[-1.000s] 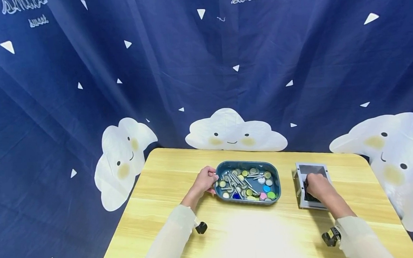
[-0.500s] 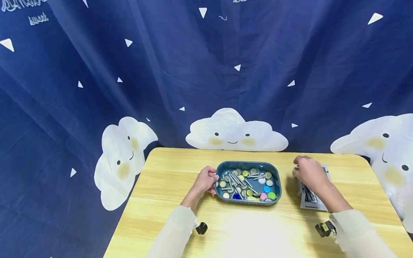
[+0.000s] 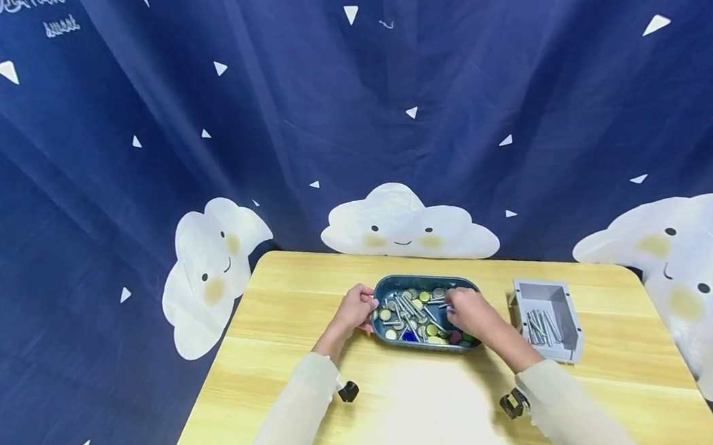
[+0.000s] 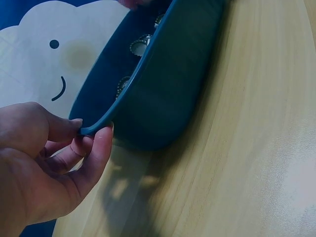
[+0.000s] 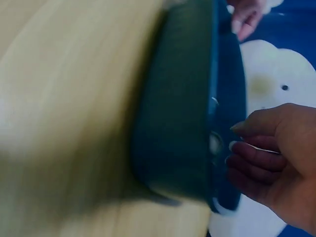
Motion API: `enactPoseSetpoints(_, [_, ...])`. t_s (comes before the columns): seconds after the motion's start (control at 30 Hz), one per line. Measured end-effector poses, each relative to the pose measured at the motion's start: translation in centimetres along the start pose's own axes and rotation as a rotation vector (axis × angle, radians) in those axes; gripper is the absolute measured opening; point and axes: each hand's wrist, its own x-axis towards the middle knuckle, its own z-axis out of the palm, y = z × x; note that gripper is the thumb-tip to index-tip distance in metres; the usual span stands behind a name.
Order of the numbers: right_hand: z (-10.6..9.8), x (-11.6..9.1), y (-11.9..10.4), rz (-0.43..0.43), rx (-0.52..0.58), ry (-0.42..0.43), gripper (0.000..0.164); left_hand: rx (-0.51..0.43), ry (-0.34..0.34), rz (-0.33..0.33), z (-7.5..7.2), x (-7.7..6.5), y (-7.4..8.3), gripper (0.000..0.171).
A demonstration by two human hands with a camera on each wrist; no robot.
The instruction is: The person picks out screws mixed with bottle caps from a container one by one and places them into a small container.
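A dark teal oval-cornered tray (image 4: 168,94) sits on the table, holding bottle caps (image 3: 424,296) mixed with long silver nail-like rods (image 3: 406,306). My left hand (image 3: 353,309) pinches its left end at the rim, thumb inside and fingers beneath. Over the tray's right part, my right hand (image 3: 471,312) reaches in among the contents. Its fingers (image 5: 254,158) are loosely bent, thumb apart from them, with nothing showing between. The hand hides the caps at that end. To the right, a grey box (image 3: 538,284) holds several silver rods (image 3: 543,327).
Light wooden table (image 3: 311,280) under everything, its back edge against a dark blue curtain (image 3: 350,114) with white cloud faces. A small black camera (image 3: 515,403) is strapped at the right sleeve, another camera (image 3: 348,391) at the left.
My right hand has come up out of the grey box and moved left into the tray, uncovering the rods in the box. The left hand stays at the tray's rim.
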Motion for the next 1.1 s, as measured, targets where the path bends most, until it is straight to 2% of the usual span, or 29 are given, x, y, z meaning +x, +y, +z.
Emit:
enactPoseSetpoints(0.17, [2.2, 0.4, -0.9, -0.046, -0.009, -0.078, 0.005, 0.006, -0.006, 0.0, -0.1, -0.1, 0.0, 0.027])
enactPoseSetpoints(0.33, [3.3, 0.4, -1.4, -0.084, -0.042, -0.079, 0.029, 0.002, -0.007, 0.001, -0.1, -0.1, -0.2, 0.027])
enactPoseSetpoints(0.67, [4.6, 1.1, -1.3, -0.008, -0.04, -0.113, 0.039, -0.002, -0.009, 0.006, -0.1, -0.1, 0.1, 0.027])
enactPoseSetpoints(0.83, [4.6, 1.2, -1.3, 0.016, -0.021, -0.115, 0.041, 0.001, -0.004, 0.014, -0.1, -0.2, 0.4, 0.026])
enactPoseSetpoints(1.03, [3.7, 1.0, -1.5, -0.017, -0.028, -0.08, 0.039, 0.02, 0.002, 0.018, -0.2, -0.3, 0.2, 0.026])
enactPoseSetpoints(1.1, [3.1, 0.9, -1.5, -0.028, -0.04, -0.061, 0.03, 0.022, 0.001, 0.017, -0.2, -0.3, 0.2, 0.026])
